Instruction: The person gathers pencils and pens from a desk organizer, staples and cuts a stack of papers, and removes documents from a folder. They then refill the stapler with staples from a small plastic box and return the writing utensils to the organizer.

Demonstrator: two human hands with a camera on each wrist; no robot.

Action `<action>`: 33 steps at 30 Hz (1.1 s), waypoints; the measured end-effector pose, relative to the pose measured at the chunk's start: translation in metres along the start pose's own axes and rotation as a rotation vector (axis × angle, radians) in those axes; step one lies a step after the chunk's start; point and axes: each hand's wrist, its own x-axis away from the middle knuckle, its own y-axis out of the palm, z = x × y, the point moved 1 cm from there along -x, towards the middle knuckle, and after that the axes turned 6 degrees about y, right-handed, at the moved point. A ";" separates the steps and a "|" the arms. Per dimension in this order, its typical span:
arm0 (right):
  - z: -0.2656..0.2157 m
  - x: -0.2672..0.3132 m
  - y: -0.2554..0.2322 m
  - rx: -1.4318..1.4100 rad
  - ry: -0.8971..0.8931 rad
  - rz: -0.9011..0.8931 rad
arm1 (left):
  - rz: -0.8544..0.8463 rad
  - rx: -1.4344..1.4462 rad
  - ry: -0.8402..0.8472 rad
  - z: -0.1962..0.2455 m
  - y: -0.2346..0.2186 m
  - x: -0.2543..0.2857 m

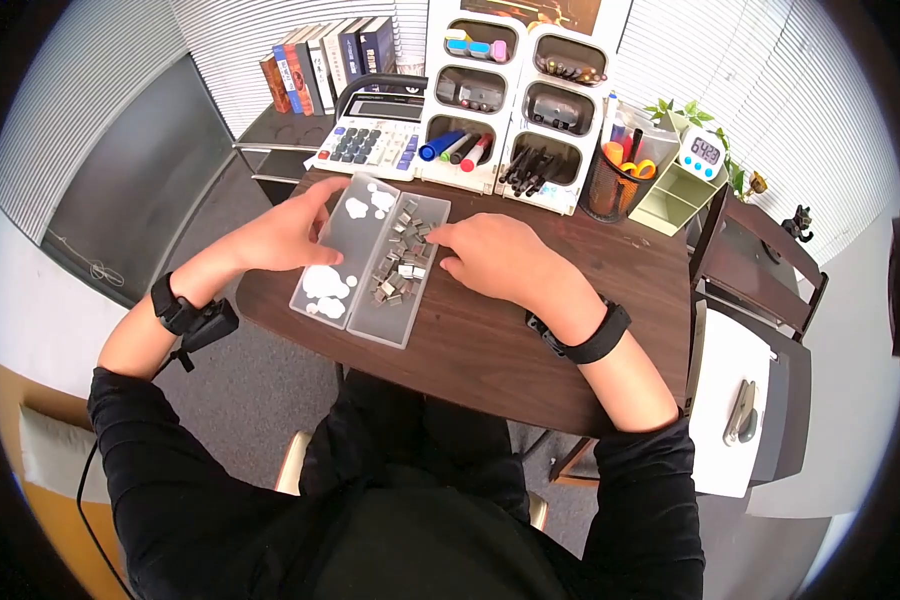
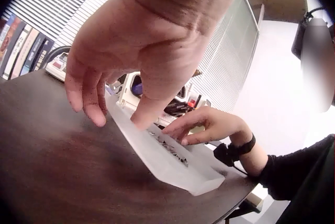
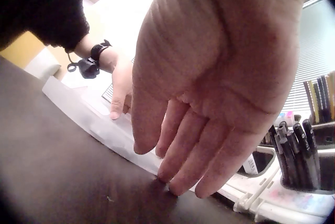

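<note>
A frosted plastic case (image 1: 382, 336) lies opened flat on the table, its two shallow halves side by side. Small silver metal pieces (image 1: 398, 258) are scattered along the right half. White rounded patches (image 1: 325, 283) mark the left half. My left hand (image 1: 280, 232) straddles the outer left wall, thumb inside and loosely bent fingers (image 2: 96, 114) outside. At the right half's outer edge is my right hand (image 1: 500, 255), its index fingertip beside the metal pieces. In the right wrist view its fingers (image 3: 183, 156) hang relaxed along the case wall, with nothing held.
Behind the case stand a large calculator (image 1: 370, 140) and a white organizer (image 1: 507, 110) with pens and markers. A mesh pen cup (image 1: 610, 185) and a green shelf (image 1: 665, 200) with a digital timer (image 1: 703, 152) stand at the back right. The wooden table (image 1: 530, 360) has a rounded front edge.
</note>
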 end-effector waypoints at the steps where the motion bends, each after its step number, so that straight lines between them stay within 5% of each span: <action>1: -0.001 0.002 -0.004 -0.010 -0.001 -0.008 | 0.060 0.029 0.035 0.001 0.000 0.001; 6: 0.002 0.001 -0.002 0.003 -0.008 0.078 | 0.083 -0.054 0.029 0.021 -0.006 0.002; 8: 0.002 0.001 -0.004 0.011 0.072 0.084 | 0.139 -0.208 0.342 0.019 0.005 -0.001; 9: 0.003 0.001 -0.004 0.013 0.072 0.084 | -0.014 -0.158 0.159 0.043 0.002 0.004; 10: 0.004 0.000 -0.004 0.020 0.085 0.106 | -0.014 -0.157 0.160 0.044 0.007 0.004; 21: -0.002 0.005 -0.013 0.125 0.192 0.166 | -0.071 -0.237 0.368 0.044 0.028 -0.012; 24: -0.005 0.006 -0.013 0.017 0.170 0.158 | -0.055 -0.227 0.416 0.041 0.036 -0.020; 26: -0.003 0.009 -0.012 -0.023 -0.014 0.322 | -0.036 -0.195 0.439 0.043 0.039 -0.027; 30: 0.002 0.011 -0.015 0.043 -0.026 0.268 | -0.085 -0.186 0.539 0.043 0.042 -0.045; 33: 0.002 0.011 -0.024 -0.036 0.098 0.066 | -0.171 -0.167 0.508 0.045 0.036 -0.050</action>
